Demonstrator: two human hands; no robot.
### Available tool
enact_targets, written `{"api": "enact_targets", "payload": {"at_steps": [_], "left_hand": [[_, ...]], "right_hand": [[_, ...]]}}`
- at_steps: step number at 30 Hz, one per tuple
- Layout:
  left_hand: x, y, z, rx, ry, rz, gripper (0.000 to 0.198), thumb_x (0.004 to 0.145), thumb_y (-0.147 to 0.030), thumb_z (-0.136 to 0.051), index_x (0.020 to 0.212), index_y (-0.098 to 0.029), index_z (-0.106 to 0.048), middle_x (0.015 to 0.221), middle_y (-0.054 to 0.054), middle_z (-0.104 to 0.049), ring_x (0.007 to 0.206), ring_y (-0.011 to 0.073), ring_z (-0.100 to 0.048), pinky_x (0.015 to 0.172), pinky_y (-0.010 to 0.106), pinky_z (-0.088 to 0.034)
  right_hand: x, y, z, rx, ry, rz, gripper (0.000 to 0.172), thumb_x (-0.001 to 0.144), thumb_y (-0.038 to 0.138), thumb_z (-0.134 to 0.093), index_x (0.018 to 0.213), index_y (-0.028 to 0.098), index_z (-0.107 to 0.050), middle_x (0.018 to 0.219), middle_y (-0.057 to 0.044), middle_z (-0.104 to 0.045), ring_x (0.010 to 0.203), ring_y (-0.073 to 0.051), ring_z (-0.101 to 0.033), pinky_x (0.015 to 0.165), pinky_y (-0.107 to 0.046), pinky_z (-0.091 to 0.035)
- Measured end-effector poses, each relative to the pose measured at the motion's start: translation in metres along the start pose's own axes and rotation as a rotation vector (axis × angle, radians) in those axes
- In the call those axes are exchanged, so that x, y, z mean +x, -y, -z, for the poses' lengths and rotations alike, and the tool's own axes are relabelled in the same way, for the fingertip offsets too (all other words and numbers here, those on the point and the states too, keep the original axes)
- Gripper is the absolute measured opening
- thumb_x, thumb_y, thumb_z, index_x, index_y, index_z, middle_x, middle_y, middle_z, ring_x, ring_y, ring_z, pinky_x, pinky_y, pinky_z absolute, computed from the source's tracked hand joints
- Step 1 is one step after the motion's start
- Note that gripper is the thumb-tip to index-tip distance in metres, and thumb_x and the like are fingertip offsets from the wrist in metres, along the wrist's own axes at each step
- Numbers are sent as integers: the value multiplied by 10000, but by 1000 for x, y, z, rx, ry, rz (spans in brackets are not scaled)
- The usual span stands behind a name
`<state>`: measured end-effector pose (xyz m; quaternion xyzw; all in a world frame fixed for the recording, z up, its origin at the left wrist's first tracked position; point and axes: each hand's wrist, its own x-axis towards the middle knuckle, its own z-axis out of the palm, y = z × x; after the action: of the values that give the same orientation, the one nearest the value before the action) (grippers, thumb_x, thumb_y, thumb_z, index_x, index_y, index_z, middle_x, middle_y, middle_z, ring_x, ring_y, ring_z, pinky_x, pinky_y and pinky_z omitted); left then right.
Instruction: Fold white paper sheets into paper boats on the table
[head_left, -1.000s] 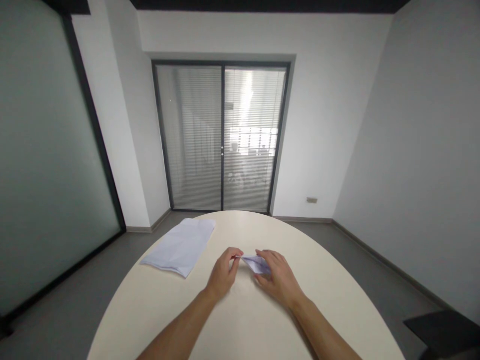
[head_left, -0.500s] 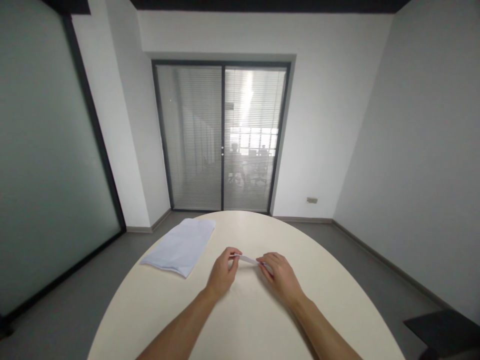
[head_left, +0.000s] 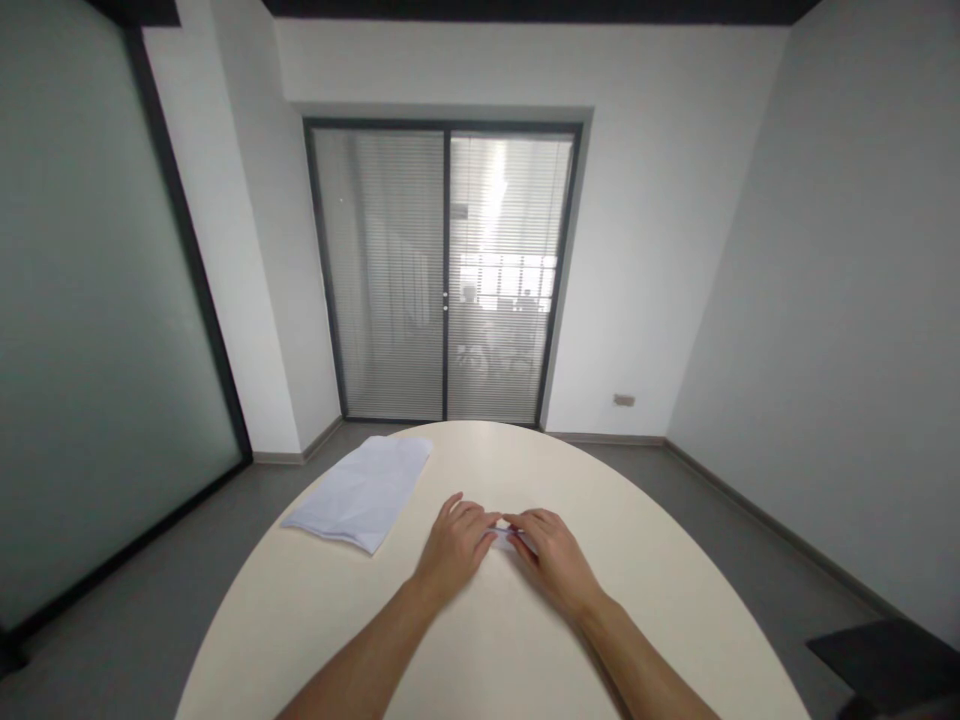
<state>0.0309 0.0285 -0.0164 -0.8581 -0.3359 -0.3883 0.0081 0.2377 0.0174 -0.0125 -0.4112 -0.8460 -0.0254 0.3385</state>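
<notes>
My left hand (head_left: 456,543) and my right hand (head_left: 553,556) meet over the middle of the round cream table (head_left: 491,655), fingertips almost touching. Between them is a small piece of folded white paper (head_left: 502,541), mostly covered by the fingers. Thumb and fingers of each hand pinch it, the left at its left end and the right at its right end. A thin dark line shows along its upper edge.
A stack of white paper sheets (head_left: 364,490) lies at the table's far left edge. Beyond the table stands a glass door (head_left: 379,280) with blinds. A dark flat-topped object (head_left: 889,660) is at the lower right, off the table.
My left hand has moved right, towards my right hand, and turned palm down. The paper strip that spanned the gap between them now shows only as a small piece.
</notes>
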Motion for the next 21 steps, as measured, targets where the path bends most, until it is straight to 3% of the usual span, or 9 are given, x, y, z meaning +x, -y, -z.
{"api": "enact_targets", "payload": {"at_steps": [10,21], "left_hand": [[0,-2,0,10,59,11,148,917,-187,-555,953,-261,-679,896,14,-698,932,199,-606,1120,513,-245],[1,-6,-1,98,58,-12,156,928,-183,-530,967,-236,-671,888,26,-698,901,201,-611,1102,512,-277]], "right_hand": [[-2,3,0,58,67,-21,275,970,261,-470,1210,235,-603,998,-74,-722,932,-218,-653,857,-377,-500],[-2,2,-1,42,34,4,278,956,224,-452,1193,216,-597,992,-67,-731,918,-195,-666,866,-364,-499]]}}
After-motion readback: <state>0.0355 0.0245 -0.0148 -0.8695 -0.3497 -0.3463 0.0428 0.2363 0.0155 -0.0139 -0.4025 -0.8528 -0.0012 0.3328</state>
